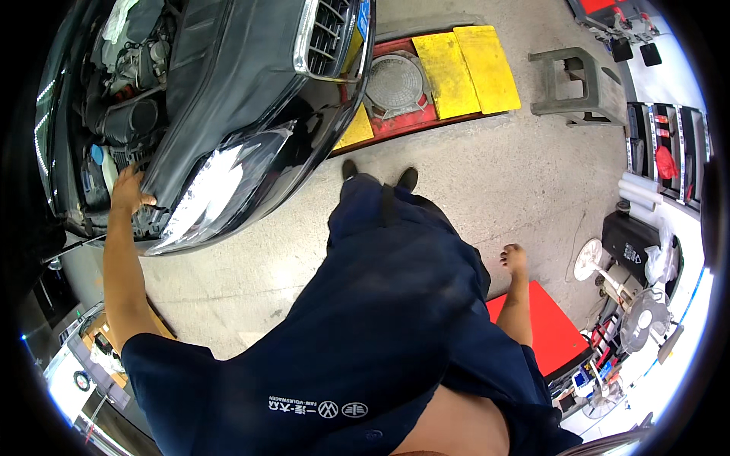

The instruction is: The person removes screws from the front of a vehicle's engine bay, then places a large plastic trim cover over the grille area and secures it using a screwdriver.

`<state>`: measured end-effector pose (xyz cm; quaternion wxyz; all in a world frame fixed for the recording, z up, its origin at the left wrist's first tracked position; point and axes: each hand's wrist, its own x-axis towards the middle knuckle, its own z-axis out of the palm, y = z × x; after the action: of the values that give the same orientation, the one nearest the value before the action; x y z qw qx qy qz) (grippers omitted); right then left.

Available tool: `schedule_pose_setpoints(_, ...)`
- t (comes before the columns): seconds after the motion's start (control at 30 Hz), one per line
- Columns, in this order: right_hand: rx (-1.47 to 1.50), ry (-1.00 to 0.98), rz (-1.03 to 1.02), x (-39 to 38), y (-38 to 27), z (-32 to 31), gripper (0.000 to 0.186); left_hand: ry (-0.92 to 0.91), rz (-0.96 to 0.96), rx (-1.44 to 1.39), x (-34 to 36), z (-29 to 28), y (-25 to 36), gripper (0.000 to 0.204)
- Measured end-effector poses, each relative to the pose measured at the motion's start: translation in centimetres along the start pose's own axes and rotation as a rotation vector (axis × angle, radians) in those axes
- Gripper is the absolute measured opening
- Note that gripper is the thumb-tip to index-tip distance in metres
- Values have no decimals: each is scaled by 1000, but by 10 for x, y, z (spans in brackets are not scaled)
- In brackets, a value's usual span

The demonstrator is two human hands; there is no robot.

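Note:
At the left stands a black car with its engine bay (pixel 125 99) uncovered. My left hand (pixel 131 191) reaches into the front corner of that bay, beside the clear headlight (pixel 220 182). Its fingers are spread over dark parts there, with the thumb apart, and it grips nothing that I can see. Just ahead of the fingers is a blue cap (pixel 96 155) on a pale reservoir. My right hand (pixel 514 258) hangs at my right side, fingers loosely curled in, with nothing visible in them. It is near a red flat-topped surface (pixel 540 327).
A red platform with yellow plates (pixel 464 72) and a round metal turntable (pixel 395 85) lies ahead of my feet. A grey plastic stool (pixel 578 87) stands to the right. Farther right are fans (pixel 645 319), a black case (pixel 635 247) and shelving (pixel 665 152).

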<state>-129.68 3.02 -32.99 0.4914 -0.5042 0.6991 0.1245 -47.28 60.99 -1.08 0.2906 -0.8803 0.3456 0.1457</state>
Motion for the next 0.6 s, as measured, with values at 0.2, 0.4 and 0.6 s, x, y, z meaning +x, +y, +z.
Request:
schedule_pose_setpoints(0.2,8,68,-124,-15,-60,-38,22,-255,-449,-903,-9,79,-48,94)
schedule_pose_setpoints(0.4,-123,-37,-26,17,-88,-49,21,-74,-480,-796,-5,102,-47,102)
schedule_pose_setpoints(0.6,-129,-74,-41,110,-173,-38,19,-248,-510,-338,26,45,-9,89)
